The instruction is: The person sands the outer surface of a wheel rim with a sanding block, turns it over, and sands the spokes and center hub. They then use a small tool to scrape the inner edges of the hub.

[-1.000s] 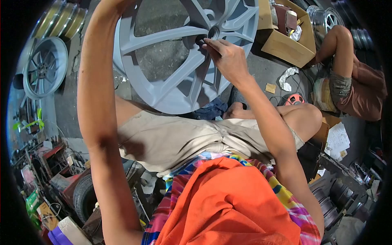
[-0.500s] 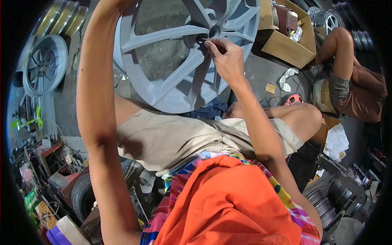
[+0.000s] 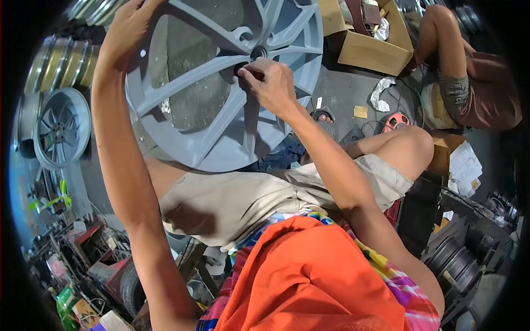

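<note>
A grey alloy wheel rim (image 3: pixel 221 118) with split spokes stands tilted before my lap, its top cut off by the view's edge. My left hand (image 3: pixel 131 27) grips the rim's outer edge at the upper left; some fingertips are hidden. At the hub, my right hand (image 3: pixel 270 85) is closed in a pinch, thumb and forefinger at a dark bolt hole (image 3: pixel 240 68) next to the centre bore (image 3: pixel 258 53). Whatever those fingers hold is too small or hidden to make out.
An open cardboard box (image 3: pixel 375 52) with odds and ends stands at upper right, near another person's bent leg (image 3: pixel 447 44). More rims (image 3: pixel 62 128) stack on the left. Tools and scrap (image 3: pixel 83 259) clutter the lower left. Papers (image 3: pixel 465 165) lie at right.
The view has shifted, so the rim and both hands appear further left and lower. My right hand remains at the hub; the small light piece seen at its fingertips no longer shows.
</note>
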Motion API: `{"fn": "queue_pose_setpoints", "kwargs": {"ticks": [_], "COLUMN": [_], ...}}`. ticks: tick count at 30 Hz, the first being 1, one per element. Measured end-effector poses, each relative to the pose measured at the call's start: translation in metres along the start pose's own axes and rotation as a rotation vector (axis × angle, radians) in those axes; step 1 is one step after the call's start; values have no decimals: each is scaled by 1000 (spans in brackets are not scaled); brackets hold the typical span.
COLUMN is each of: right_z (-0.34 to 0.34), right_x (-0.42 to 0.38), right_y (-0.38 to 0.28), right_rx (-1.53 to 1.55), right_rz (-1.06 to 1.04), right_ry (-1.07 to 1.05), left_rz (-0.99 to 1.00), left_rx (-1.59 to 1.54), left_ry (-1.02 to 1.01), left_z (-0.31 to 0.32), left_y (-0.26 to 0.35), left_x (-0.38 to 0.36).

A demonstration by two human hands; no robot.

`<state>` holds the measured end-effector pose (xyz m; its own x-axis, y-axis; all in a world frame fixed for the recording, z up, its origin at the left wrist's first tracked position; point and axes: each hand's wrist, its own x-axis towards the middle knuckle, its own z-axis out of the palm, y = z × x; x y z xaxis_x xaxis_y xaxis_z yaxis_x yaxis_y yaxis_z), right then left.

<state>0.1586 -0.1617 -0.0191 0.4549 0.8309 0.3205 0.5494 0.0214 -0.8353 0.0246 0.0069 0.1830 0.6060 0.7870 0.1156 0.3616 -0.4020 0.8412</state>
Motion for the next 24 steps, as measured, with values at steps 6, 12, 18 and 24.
{"fn": "queue_pose_setpoints", "kwargs": {"ticks": [6, 12, 18, 24], "right_z": [16, -13, 14, -6], "right_x": [-3, 3, 7, -1], "right_y": [-2, -15, -10, -15], "right_rx": [62, 49, 59, 32], "right_rz": [24, 78, 63, 153], "right_ry": [97, 35, 49, -9], "left_rz": [-20, -34, -31, -42], "left_rx": [-31, 28, 0, -54], "left_ry": [11, 83, 79, 20], "left_z": [-21, -30, -28, -37], "left_y": [-46, -57, -54, -60], "left_x": [11, 16, 18, 21]}}
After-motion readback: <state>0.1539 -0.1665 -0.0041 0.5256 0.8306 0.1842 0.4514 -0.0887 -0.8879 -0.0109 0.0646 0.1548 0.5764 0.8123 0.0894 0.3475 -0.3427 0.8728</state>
